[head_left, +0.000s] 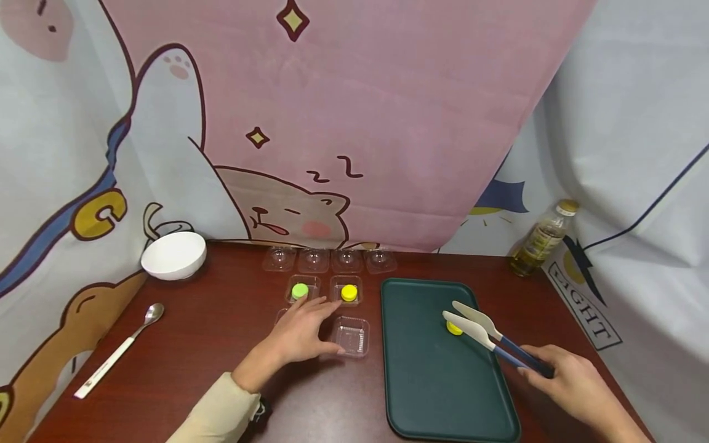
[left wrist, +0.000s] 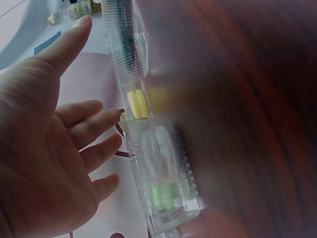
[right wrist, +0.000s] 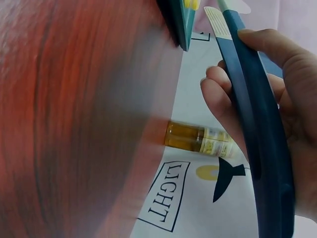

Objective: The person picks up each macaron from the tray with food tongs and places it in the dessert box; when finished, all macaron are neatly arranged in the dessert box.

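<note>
My right hand (head_left: pixel 576 383) grips blue-handled tongs (head_left: pixel 517 354) with pale tips above the dark green tray (head_left: pixel 437 387). The tips are parted, over a yellow macaron (head_left: pixel 455 329) on the tray. Fingers spread, my left hand (head_left: pixel 299 332) hovers over small clear plastic boxes. Its thumb is at the near right box (head_left: pixel 351 337), which has nothing in it. Behind the fingers, one box holds a green macaron (head_left: pixel 300 291) and another a yellow macaron (head_left: pixel 349 293). The hand mostly hides the near left box; a whitish macaron (left wrist: pixel 158 153) shows through clear plastic in the left wrist view.
Several clear domed lids (head_left: pixel 313 261) line the back edge of the brown table (head_left: pixel 221 320). A white bowl (head_left: pixel 174 255) and a long-handled spoon (head_left: pixel 119 352) are at the left. An oil bottle (head_left: pixel 543 240) stands at the back right, by the cloth wall.
</note>
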Motion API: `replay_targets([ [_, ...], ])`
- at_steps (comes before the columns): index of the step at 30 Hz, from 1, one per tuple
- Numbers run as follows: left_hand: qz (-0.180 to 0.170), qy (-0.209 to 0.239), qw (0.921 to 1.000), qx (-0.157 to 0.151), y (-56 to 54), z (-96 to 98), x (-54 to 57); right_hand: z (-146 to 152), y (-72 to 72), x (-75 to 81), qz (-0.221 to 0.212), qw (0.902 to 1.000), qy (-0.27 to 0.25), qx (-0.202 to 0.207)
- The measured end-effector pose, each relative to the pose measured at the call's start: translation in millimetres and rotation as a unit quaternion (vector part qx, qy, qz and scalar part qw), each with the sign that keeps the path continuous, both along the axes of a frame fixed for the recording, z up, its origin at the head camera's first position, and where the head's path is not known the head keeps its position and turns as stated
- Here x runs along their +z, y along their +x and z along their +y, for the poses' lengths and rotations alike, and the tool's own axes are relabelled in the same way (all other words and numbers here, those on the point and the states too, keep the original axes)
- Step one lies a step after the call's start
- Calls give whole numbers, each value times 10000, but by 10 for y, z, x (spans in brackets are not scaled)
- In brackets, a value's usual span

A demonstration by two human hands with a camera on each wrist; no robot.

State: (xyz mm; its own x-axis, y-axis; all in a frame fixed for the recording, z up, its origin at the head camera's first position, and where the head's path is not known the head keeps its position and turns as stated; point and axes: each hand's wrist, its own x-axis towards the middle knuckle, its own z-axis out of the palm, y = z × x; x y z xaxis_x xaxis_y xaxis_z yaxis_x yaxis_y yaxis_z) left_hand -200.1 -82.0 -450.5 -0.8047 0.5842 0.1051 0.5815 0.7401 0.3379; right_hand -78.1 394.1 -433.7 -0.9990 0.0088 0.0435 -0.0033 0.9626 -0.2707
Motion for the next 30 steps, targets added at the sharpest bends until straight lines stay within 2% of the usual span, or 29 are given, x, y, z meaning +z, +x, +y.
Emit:
replay_targets([
  [9,-70,-212,9997,-36,-2,32,-13,22,-1,-29,-528,9984,-144,-126],
  [21,-106,-241,9996,-76,-5,55,-45,60,-2,-64,-453,9989,17,-122],
  [30,-160,-356,9992,-98,-10,64,-81,65,-18,-106,-785,9968,-18,-171],
])
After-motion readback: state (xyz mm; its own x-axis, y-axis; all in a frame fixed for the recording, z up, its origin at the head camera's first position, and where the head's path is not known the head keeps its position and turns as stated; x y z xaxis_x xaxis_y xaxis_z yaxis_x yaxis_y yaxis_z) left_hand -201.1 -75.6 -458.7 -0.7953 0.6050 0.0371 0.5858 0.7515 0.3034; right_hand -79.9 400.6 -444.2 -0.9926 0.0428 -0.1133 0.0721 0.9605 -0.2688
